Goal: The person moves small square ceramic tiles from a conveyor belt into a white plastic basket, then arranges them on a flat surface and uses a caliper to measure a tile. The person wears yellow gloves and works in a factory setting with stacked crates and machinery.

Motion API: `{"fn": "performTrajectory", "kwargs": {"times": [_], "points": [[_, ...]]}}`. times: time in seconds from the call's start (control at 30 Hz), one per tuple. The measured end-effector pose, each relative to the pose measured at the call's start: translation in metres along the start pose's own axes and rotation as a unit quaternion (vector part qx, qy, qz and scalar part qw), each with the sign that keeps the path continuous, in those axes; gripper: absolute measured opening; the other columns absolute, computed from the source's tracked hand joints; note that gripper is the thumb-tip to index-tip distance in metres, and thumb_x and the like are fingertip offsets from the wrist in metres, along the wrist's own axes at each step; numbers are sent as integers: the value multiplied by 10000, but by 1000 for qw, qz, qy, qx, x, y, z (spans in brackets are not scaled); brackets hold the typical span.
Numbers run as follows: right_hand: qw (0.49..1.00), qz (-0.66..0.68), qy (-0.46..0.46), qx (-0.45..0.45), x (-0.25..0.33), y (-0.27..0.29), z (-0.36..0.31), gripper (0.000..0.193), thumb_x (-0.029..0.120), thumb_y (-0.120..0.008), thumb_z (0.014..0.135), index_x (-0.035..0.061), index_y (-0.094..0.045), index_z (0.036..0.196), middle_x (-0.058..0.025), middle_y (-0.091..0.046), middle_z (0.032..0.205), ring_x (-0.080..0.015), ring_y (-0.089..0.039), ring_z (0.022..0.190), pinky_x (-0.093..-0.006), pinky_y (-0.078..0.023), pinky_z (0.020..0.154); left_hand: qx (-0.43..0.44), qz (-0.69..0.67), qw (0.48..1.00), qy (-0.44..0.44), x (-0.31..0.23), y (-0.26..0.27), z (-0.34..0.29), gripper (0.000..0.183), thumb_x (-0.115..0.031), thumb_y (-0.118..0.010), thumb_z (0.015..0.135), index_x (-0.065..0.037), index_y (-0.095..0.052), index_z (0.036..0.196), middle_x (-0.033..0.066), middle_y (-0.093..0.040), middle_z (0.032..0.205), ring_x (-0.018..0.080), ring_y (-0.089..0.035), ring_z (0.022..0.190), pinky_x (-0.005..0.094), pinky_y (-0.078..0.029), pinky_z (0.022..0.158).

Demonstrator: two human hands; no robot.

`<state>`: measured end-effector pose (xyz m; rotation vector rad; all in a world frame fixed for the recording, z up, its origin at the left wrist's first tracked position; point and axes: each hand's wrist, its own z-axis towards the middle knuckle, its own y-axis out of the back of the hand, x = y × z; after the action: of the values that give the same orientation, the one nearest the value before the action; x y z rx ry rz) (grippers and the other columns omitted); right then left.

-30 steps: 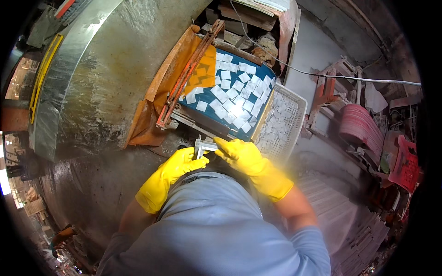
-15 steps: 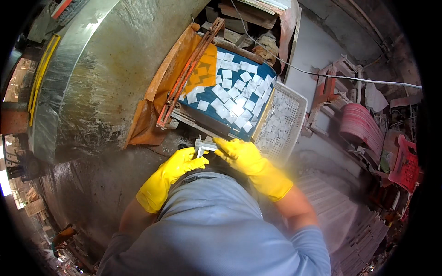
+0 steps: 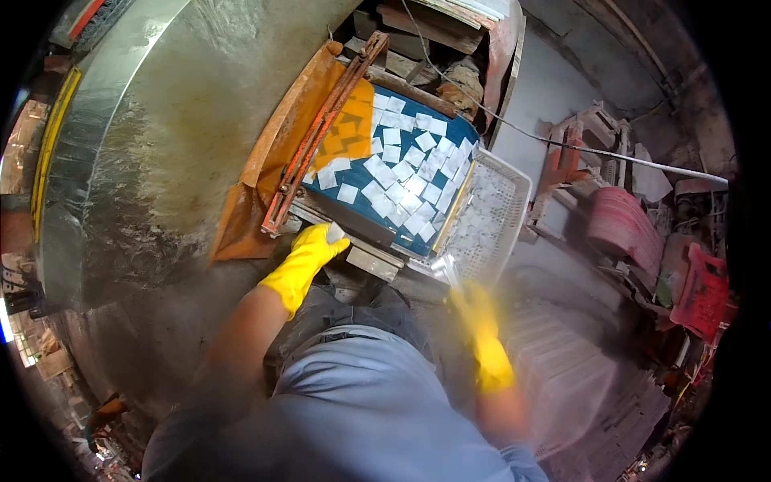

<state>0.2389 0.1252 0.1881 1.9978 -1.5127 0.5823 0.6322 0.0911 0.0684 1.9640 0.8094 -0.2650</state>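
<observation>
My left hand (image 3: 309,255), in a yellow rubber glove, pinches a small pale tile (image 3: 335,233) beside the near edge of the blue conveyor belt (image 3: 328,195). To the right, my right hand (image 3: 475,309), gloved alike and partly blurred, is closed round a metal caliper (image 3: 448,271) whose jaws point up toward the belt's end. Several white square tiles (image 3: 414,184) are scattered over the belt, some overlapping. Against the belt's right end stands a white perforated plastic crate (image 3: 518,181) with many pale pieces in it.
An orange flap (image 3: 259,165) and a rusty red bar (image 3: 313,153) cross the belt's left part. Beyond them is a large metal machine housing (image 3: 185,120). A cable (image 3: 562,145) runs overhead. Pink stacked items (image 3: 626,223) and a red basket (image 3: 700,296) stand at right.
My hands have moved apart. The right one has swung right and down with the caliper; the left has gone slightly up toward the belt with the tile. The view has shifted a little.
</observation>
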Motion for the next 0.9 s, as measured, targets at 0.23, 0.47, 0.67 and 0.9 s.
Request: {"fn": "performTrajectory", "kwargs": {"times": [0.23, 0.47, 0.67, 0.9], "points": [[982, 130, -89, -100, -113, 34, -43, 337, 149, -688, 1023, 36, -624, 1334, -53, -729, 926, -118, -629, 675, -269, -532, 599, -43, -49, 996, -63, -51, -22, 98, 955, -527, -855, 796, -64, -492, 1547, 252, -656, 1373, 426, -620, 1264, 485, -484, 1063], [967, 146, -139, -159, -150, 22, -89, 289, 153, -674, 1036, 60, -633, 1306, -48, -732, 900, -101, -619, 642, -265, -532, 590, -121, 304, 924, -197, -7, -16, 127, 748, -277, -840, 808, -141, -561, 1489, 188, -651, 1300, 383, -671, 1119, 475, -547, 934], [965, 161, -131, -162, -144, 4, -89, 278, 142, -662, 1042, 49, -635, 1303, -50, -730, 900, -94, -615, 647, -255, -530, 596, -75, 242, 954, -163, -10, -11, 137, 475, -230, -874, 747, -95, -683, 1160, 201, -661, 1230, 411, -652, 1128, 491, -545, 932], [969, 157, -116, -151, -120, -6, -67, 411, 225, -742, 989, 30, -627, 1332, -50, -721, 892, -90, -602, 647, -250, -494, 575, -38, 21, 987, -152, -3, -3, 123, 230, -145, -837, 833, -71, -683, 986, 105, -694, 870, 294, -714, 877, 448, -541, 758]]}}
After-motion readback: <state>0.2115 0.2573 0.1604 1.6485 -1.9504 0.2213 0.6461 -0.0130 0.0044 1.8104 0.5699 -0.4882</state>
